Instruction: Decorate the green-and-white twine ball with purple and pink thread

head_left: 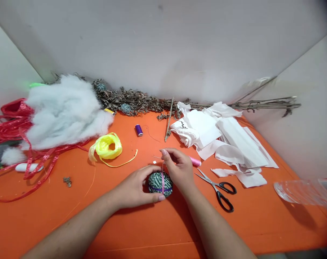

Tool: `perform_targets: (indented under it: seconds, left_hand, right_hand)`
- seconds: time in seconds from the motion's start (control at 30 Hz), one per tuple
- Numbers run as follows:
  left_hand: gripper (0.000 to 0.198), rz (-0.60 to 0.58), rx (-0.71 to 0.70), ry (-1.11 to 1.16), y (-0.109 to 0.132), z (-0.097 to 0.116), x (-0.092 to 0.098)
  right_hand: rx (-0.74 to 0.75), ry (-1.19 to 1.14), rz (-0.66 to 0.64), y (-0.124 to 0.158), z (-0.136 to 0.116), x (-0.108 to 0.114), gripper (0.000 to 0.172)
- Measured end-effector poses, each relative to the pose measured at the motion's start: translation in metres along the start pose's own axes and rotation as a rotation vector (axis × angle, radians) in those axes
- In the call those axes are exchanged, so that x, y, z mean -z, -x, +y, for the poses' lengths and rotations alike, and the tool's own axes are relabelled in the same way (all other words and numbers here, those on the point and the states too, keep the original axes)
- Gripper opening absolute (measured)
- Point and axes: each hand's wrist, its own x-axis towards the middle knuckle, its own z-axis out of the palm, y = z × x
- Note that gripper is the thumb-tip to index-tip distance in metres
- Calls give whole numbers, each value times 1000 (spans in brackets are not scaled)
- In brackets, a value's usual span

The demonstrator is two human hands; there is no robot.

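A dark green and white yarn ball [155,181], banded with purple and pink thread, rests on the orange table. My left hand [133,189] holds it from the left, thumb along its near side and fingers behind. Just above and to the right of the ball, my right hand [179,169] pinches a thin needle [157,157] between thumb and forefinger. From the pinch a thread runs down to the pink band. A pink spool [196,162] lies beyond my right hand, partly hidden by it.
Black-handled scissors [217,187] lie right of my right hand. White paper [204,126], dried twigs [144,102] and a purple spool [139,130] are farther back. Yellow ribbon [108,146], white fluff [63,111] and red ribbon [51,169] lie left; a clear plastic container [301,192] is right.
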Motion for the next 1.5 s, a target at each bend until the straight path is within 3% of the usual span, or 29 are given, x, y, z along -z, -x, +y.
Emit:
perform_targets:
  seconds: [0.17, 0.43, 0.63, 0.93, 1.07, 1.17, 1.37, 1.5]
  left_hand:
    - [68, 13, -49, -122, -1, 3, 2]
    - [62, 33, -68, -231, 0, 6, 6]
    - [79, 13, -104, -232, 0, 4, 4]
    - [73, -13, 31, 139, 1, 5, -4]
    - [52, -25, 91, 306, 0, 1, -4]
    - [43, -20, 68, 287, -1, -2, -3]
    - [60, -9, 84, 263, 0, 1, -1]
    - [58, -17, 88, 230, -1, 5, 0]
  right_hand:
    - [3, 13, -38, 0, 0, 0, 22]
    - [-22, 16, -64, 1, 2, -3, 25]
    - [-50, -7, -66, 1, 3, -3, 27]
    - [-53, -12, -25, 2, 4, -3, 27]
    - [-40, -11, -37, 3, 2, -4, 26]
    - [-30, 3, -55, 4, 0, -4, 25]
    - [-28, -2, -64, 3, -1, -4, 25]
    - [-57, -30, -68, 2, 2, -4, 26]
